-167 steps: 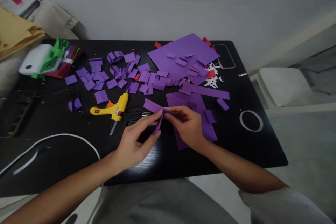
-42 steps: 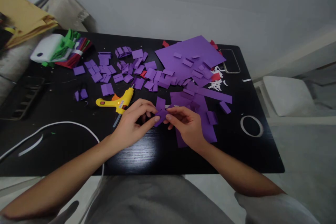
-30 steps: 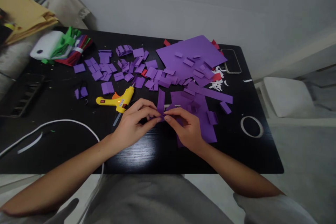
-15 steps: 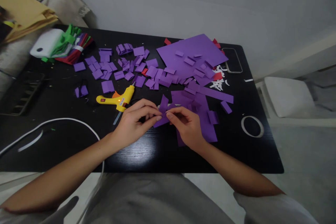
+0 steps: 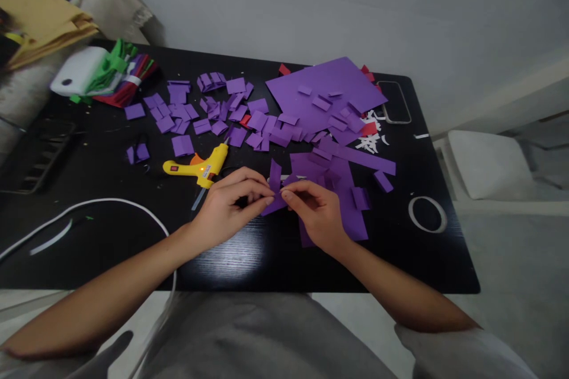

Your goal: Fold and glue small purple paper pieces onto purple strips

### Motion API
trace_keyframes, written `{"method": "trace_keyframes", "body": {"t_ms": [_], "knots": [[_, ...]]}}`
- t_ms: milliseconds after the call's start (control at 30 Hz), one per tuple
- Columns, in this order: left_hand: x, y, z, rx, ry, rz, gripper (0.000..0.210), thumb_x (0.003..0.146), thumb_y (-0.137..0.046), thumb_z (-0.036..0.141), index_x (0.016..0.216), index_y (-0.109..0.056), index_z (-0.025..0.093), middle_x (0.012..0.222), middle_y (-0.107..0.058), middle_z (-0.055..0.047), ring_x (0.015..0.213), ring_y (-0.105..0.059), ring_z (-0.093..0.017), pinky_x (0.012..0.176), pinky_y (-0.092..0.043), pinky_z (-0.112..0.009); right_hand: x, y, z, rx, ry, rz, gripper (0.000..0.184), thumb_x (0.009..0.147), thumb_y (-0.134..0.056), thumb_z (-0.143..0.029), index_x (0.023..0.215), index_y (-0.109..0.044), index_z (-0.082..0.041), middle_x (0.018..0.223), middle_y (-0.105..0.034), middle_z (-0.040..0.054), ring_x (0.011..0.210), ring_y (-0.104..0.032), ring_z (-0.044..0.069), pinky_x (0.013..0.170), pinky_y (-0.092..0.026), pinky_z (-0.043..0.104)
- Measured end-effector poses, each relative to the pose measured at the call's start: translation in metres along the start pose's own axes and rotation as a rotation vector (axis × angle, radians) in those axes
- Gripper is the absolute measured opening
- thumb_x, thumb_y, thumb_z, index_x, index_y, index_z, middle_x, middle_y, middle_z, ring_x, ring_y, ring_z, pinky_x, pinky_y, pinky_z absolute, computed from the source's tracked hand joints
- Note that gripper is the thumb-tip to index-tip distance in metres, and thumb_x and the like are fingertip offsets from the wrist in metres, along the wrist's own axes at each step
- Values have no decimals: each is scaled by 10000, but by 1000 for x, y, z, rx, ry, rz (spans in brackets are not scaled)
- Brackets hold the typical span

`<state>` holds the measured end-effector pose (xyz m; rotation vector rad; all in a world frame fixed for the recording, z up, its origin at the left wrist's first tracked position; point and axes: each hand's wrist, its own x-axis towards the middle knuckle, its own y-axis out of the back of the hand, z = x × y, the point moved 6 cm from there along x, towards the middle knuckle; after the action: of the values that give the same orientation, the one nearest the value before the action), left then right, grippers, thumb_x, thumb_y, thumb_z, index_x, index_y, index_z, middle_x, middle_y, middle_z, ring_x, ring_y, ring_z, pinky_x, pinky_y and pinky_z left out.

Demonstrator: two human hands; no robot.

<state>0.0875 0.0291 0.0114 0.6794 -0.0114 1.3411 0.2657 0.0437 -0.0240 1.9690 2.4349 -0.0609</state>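
My left hand (image 5: 235, 201) and my right hand (image 5: 315, 207) meet almost fingertip to fingertip above the table's front middle. Both are closed in a pinch on a small purple paper piece (image 5: 275, 175), part of which stands up between them; the fingertips hide its lower fold. Beneath and to the right of my right hand lies a larger purple sheet (image 5: 351, 219). To the left of my left hand, a yellow glue gun (image 5: 195, 169) rests on its side with a small orange light glowing. A scissors-like grey shape shows partly behind the paper.
Many folded purple paper pieces (image 5: 213, 109) are scattered across the back of the black table (image 5: 391, 260). A big purple sheet (image 5: 311, 80) lies behind, near white paper scraps (image 5: 371, 139). A tape ring (image 5: 427, 214) sits at right, and a white cable (image 5: 128, 202) curves at left.
The upright flap of the purple piece has tilted slightly leftward between my fingers. Both hands stay nearly in the same place.
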Motion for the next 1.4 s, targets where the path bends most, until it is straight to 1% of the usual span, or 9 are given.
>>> {"method": "trace_keyframes", "body": {"t_ms": [233, 500, 733, 867, 933, 1067, 1167, 1267, 1400], "knots": [[0, 1, -2, -26, 40, 28, 45, 941, -739, 191, 964, -777, 191, 1014, -697, -58, 735, -626, -107, 645, -551, -244, 0, -2, 2, 82, -30, -23, 186, 882, -814, -407, 970, -763, -250, 979, -765, 39, 861, -714, 186, 788, -618, 344], [0, 2, -6, -70, 117, 38, 45, 926, -757, 225, 916, -779, 187, 994, -696, -61, 711, -603, -106, 614, -536, -237, 2, 0, 2, 49, -30, -30, 262, 858, -825, -487, 903, -740, -244, 896, -725, 28, 764, -676, 172, 766, -620, 354], [-1, 0, -5, -109, 102, -10, 28, 923, -742, 182, 895, -739, 182, 1020, -681, -54, 699, -599, -95, 620, -519, -242, 1, -1, 2, 53, -27, -40, 235, 872, -813, -448, 871, -730, -229, 862, -716, 24, 768, -668, 170, 781, -604, 340], [-1, -2, -2, -39, 79, -74, 37, 937, -727, 205, 970, -725, 187, 1051, -678, -69, 810, -614, -136, 667, -509, -267, -1, -6, 2, 24, -13, -88, 238, 883, -795, -451, 863, -728, -223, 853, -730, 28, 793, -681, 180, 783, -599, 335], [-1, -2, -1, -23, 66, -82, 58, 953, -720, 226, 999, -719, 191, 1015, -677, -63, 831, -605, -147, 688, -499, -278, -2, -9, 3, 5, -2, -124, 224, 884, -791, -440, 868, -733, -224, 846, -738, 26, 789, -686, 179, 768, -595, 326], [0, -5, 0, -52, 55, -106, 73, 984, -678, 226, 923, -690, 187, 877, -658, -31, 774, -589, -140, 672, -476, -276, -4, -13, 4, -30, -6, -171, 189, 890, -776, -414, 869, -734, -231, 829, -741, 20, 772, -686, 178, 722, -580, 310], [1, -1, -2, -59, 97, -73, 98, 987, -664, 222, 899, -682, 183, 880, -661, -29, 753, -587, -133, 657, -464, -274, -2, -10, 3, -41, 1, -169, 155, 898, -755, -371, 855, -726, -225, 825, -736, 19, 773, -683, 174, 734, -574, 310], [2, 9, -9, -87, 175, 21, 116, 980, -675, 241, 877, -680, 188, 881, -669, -26, 741, -585, -134, 629, -446, -273, 2, -5, 3, -37, 15, -131, 145, 893, -749, -340, 829, -706, -217, 804, -714, 13, 754, -662, 165, 733, -564, 309], [2, 17, -18, -192, 282, 136, 121, 950, -722, 292, 876, -694, 201, 785, -648, 0, 665, -559, -129, 585, -448, -267, 4, -2, 6, -2, -12, -87, 176, 892, -762, -362, 829, -681, -218, 800, -689, 11, 745, -651, 160, 726, -565, 309]]}}
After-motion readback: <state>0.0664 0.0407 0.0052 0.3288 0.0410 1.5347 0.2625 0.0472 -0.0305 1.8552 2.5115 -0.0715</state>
